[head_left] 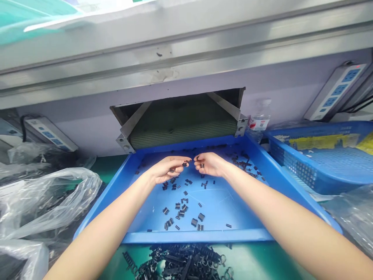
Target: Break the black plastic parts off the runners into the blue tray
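My left hand (pixel 169 168) is over the far half of a blue tray (pixel 198 236), its fingers curled around several small black plastic parts (pixel 184 164). Facing it, a short gap away, my right hand (pixel 210 164) pinches a small black part between thumb and forefinger, and another dark piece shows by its lower fingers. Beneath both hands, many small black plastic pieces (pixel 182 210) lie scattered on the tray floor. Longer black pieces (pixel 244 165) are grouped at the tray's right side. The exact shape of the held parts is too small to make out.
A green ribbed conveyor belt (pixel 186 120) ends above the tray's far edge. Black runner scraps (pixel 186 264) are piled in front. Clear plastic bags (pixel 58 198) lie left; a blue basket (pixel 317 167), a bottle (pixel 260 116) and a power strip (pixel 336 91) are right.
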Demonstrator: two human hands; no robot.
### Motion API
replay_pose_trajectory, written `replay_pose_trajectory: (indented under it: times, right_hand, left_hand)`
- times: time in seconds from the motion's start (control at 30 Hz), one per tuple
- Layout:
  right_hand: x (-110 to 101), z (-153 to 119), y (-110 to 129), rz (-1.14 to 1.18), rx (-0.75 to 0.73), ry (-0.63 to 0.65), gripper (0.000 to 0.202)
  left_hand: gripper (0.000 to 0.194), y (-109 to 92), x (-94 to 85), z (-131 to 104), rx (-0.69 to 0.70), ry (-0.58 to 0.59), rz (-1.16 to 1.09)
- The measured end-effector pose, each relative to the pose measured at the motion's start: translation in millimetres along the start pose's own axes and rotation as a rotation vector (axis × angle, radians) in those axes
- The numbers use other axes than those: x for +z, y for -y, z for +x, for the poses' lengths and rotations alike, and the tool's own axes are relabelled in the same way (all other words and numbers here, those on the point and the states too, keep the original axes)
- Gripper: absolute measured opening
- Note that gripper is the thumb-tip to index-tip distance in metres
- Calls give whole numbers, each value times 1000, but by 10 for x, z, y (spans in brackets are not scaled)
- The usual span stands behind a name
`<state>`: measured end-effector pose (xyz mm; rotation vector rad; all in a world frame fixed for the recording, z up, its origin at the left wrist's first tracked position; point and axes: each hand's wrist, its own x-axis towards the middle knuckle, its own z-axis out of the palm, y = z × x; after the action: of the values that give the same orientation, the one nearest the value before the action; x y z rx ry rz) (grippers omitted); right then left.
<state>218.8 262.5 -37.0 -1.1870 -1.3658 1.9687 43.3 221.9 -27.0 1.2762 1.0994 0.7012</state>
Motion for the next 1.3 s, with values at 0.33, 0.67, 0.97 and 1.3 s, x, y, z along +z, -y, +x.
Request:
replay_pose_trajectory:
  times: [0.33, 0.67, 0.97, 1.3]
  right_hand:
    - [271, 40, -174, 369, 109, 209, 29]
    - [300, -43, -22, 7, 61, 191, 32]
    - [-521, -113, 128, -855, 150, -134, 28]
    - [-604, -81, 153, -1265, 181, -302, 18]
  left_hand:
    - [14, 136, 419, 48, 457, -335, 694]
    - [22, 147, 591, 184, 748, -741, 1005]
    - [8, 386, 557, 467, 271, -321, 921]
    - [11, 309, 605, 577, 75, -234, 733]
